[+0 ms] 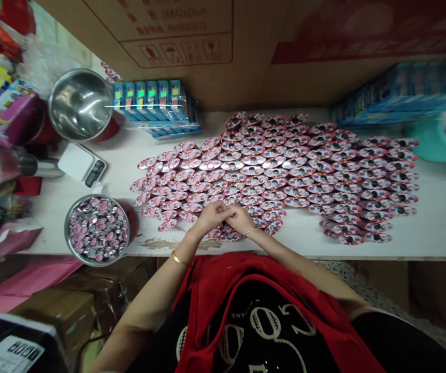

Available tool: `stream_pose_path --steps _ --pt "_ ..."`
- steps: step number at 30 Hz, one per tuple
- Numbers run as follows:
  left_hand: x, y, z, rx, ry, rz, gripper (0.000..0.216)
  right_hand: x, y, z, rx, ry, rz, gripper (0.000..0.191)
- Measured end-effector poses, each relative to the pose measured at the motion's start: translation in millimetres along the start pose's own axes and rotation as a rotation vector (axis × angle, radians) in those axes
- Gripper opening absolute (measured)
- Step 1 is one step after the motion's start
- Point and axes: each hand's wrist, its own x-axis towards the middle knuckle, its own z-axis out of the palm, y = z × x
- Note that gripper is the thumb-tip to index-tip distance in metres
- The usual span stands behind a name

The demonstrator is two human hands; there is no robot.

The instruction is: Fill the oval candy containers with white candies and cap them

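Several rows of pink and silver oval foil-topped pieces (277,171) overlap across the white table (440,228). My left hand (211,215) and my right hand (240,218) meet at the near edge of this spread, fingers curled together in a pinch over the pieces there. What they hold is too small to name. A gold bangle sits on my left wrist, a thin bracelet on my right. A steel bowl (97,229) filled with loose pink and silver pieces stands to the left of my hands.
An empty steel bowl (80,103) and a small white scale (83,164) stand at the back left. Shrink-wrapped blue boxes (156,106) lie behind the spread, more blue boxes (401,93) and a teal basin (436,140) at the right. Cardboard cartons (215,46) line the back.
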Motion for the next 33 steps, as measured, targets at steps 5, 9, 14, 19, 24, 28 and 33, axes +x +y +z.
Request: stream_pose_path --steps 5,9,14,19,24,28,33 --pt "2.2 -0.7 2.9 -0.186 -0.029 -0.023 0.032 2.9 3.3 4.7 -0.051 0.021 -0.016 0.012" --pt "10.9 1.3 -3.4 -0.146 0.039 -0.018 0.024 8.9 1.4 4.3 -0.079 0.038 -0.017 0.007" --pt "18.2 10.5 -4.4 -0.146 0.051 -0.005 0.024 20.1 -5.2 -1.7 -0.169 0.051 -0.037 0.004" --pt "19.2 17.9 -6.0 -0.156 -0.041 -0.019 0.024 24.9 -5.5 -5.0 -0.23 0.031 -0.046 0.008" --pt "18.7 17.6 -5.7 -0.028 0.016 -0.013 0.017 26.1 -4.2 -5.1 -0.213 0.022 -0.037 0.007" --pt "20.3 20.1 -3.9 0.085 0.124 0.03 0.008 28.3 -7.1 -2.5 -0.135 0.043 -0.039 0.005" --pt "34.1 16.6 -15.6 0.191 0.315 0.079 0.013 34.8 -2.8 -4.5 0.048 0.039 -0.034 0.014"
